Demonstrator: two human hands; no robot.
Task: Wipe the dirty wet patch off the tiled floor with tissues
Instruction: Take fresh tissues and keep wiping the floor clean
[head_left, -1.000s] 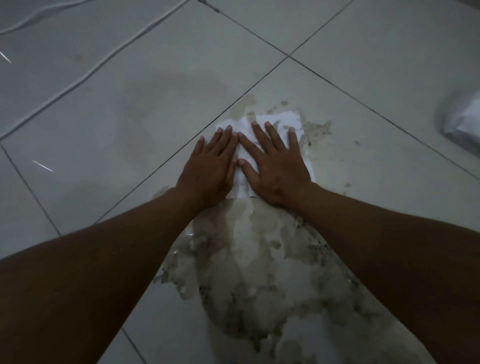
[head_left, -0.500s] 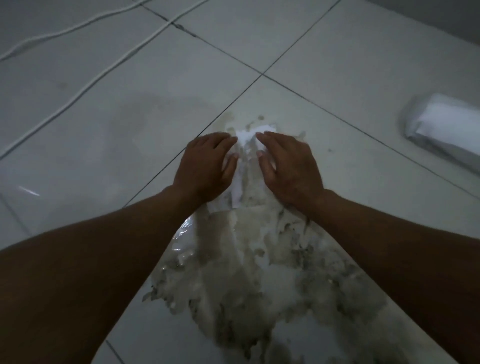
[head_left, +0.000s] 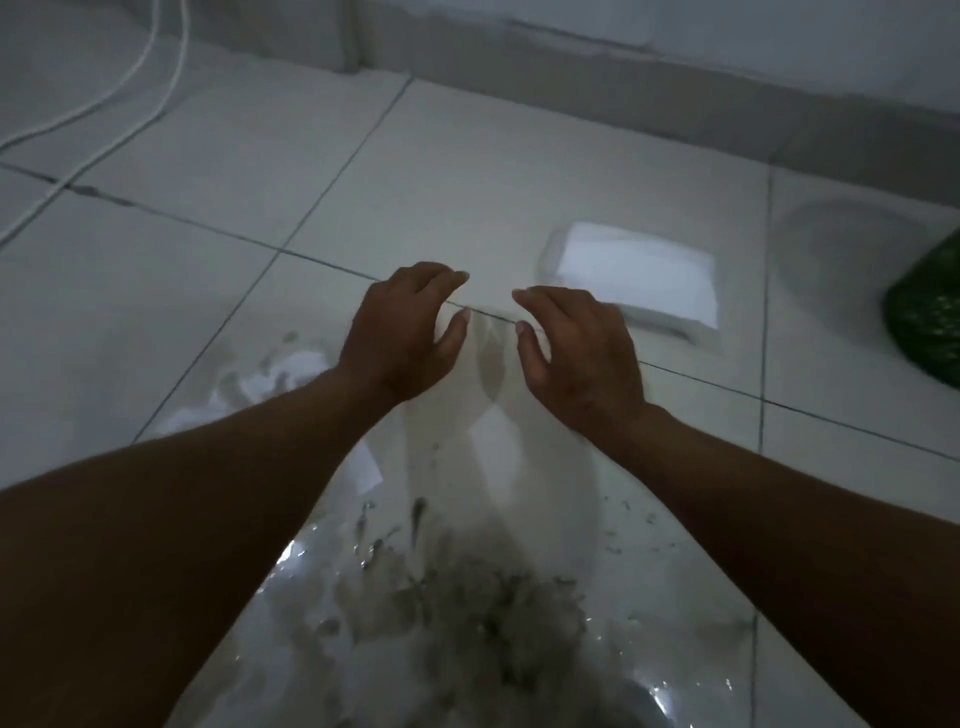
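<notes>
The dirty wet patch (head_left: 467, 597) spreads over the pale tiles near the bottom middle, grey and glossy. A crumpled wet tissue (head_left: 275, 382) lies on the floor at the patch's far left edge, partly hidden under my left forearm. My left hand (head_left: 402, 332) hovers above the floor with curled, parted fingers and holds nothing. My right hand (head_left: 579, 348) hovers beside it, also empty with fingers apart. A pack of white tissues (head_left: 636, 273) lies on the tile just beyond my right hand.
A dark green object (head_left: 927, 317) sits at the right edge. Two white cables (head_left: 111, 111) run across the floor at the far left. The wall's skirting (head_left: 571, 67) closes off the far side.
Both hands have let go of the tissue and lifted off the floor, moving forward and right toward the tissue pack. The used tissue stays crumpled at the left. The view has tilted up.
</notes>
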